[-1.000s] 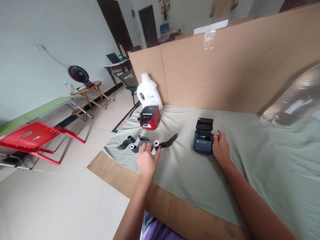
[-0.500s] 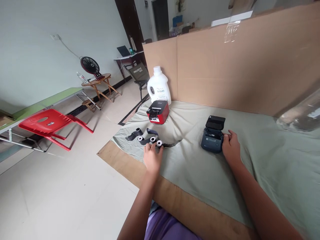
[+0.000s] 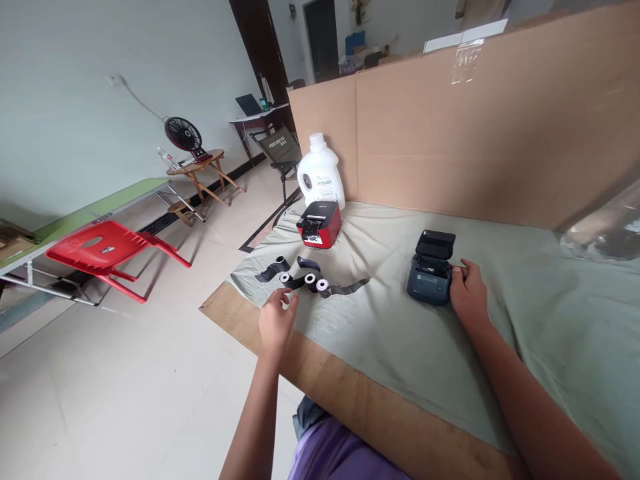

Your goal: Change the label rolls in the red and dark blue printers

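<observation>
My left hand (image 3: pixel 277 321) hovers at the near edge of the cloth, thumb and fingers curved and apart with nothing between them. Just beyond it lie several small black paper rolls with white cores, among them a right-hand roll (image 3: pixel 323 287) whose dark strip trails to the right and a far-left roll (image 3: pixel 281 263) with its strip unwound. On the right, my right hand (image 3: pixel 469 293) grips the right side of a dark blue portable label printer (image 3: pixel 428 287). The printer's black lid (image 3: pixel 436 245) stands raised, showing the compartment inside.
A red and black printer (image 3: pixel 320 227) stands behind the rolls, in front of a white jug (image 3: pixel 321 173). A tall cardboard panel (image 3: pixel 425 147) borders the cloth-covered table (image 3: pixel 370 347) at the back. Clear plastic wrapping (image 3: pixel 605 233) lies far right; a red chair (image 3: pixel 110 250) stands left.
My left hand has drawn back from the right-hand rolls and shifted left, its fingers off them. My right hand stays at the printer's side. The view has turned slightly.
</observation>
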### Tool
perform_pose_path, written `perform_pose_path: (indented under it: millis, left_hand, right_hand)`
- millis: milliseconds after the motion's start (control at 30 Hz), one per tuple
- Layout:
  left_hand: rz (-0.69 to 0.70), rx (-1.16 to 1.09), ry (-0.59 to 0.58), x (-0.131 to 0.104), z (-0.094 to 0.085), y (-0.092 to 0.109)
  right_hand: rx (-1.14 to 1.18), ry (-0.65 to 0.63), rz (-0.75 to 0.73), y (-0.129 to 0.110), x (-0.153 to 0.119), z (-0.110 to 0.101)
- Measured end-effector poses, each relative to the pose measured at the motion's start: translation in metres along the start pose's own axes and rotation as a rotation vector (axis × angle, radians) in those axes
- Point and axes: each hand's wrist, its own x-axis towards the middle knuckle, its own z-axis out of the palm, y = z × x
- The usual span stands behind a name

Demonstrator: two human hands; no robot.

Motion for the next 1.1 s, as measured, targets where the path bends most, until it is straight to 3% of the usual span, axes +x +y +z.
perform_pose_path:
  millis: [133,300,367,467,533,700,967,1100]
  left_hand:
    - [-0.003,-0.026,-0.249,0.01,0.024,0.005]
    - [0.014,0.024,-0.298,0.018,0.03,0.013]
    - [-0.009,-0.002,-0.252,0.022,0.023,0.006]
    - [-0.076,-0.03,-0.007,0.034,0.014,-0.013]
    - [-0.1,-0.066,0.076,0.044,0.012,-0.026]
    - [-0.048,-0.178,-0.104,0.061,0.015,-0.039]
    - [-0.028,-0.153,-0.055,0.056,0.016,-0.037]
    - [-0.041,-0.199,0.033,0.064,0.003,-0.043]
  right_hand:
    - [0.013,0.0,-0.006,0.001,0.0,0.0]
    - [0.019,-0.004,-0.003,0.0,-0.001,-0.001]
    - [0.022,-0.004,-0.009,0.0,-0.001,-0.001]
    - [0.019,-0.001,-0.017,0.003,0.0,0.0]
    - [0.024,0.006,-0.015,0.003,0.001,0.0]
    - [0.019,-0.008,0.005,0.001,0.0,-0.001]
    - [0.021,-0.004,0.002,0.001,0.0,0.0]
    - [0.027,0.006,-0.023,0.005,0.001,0.001]
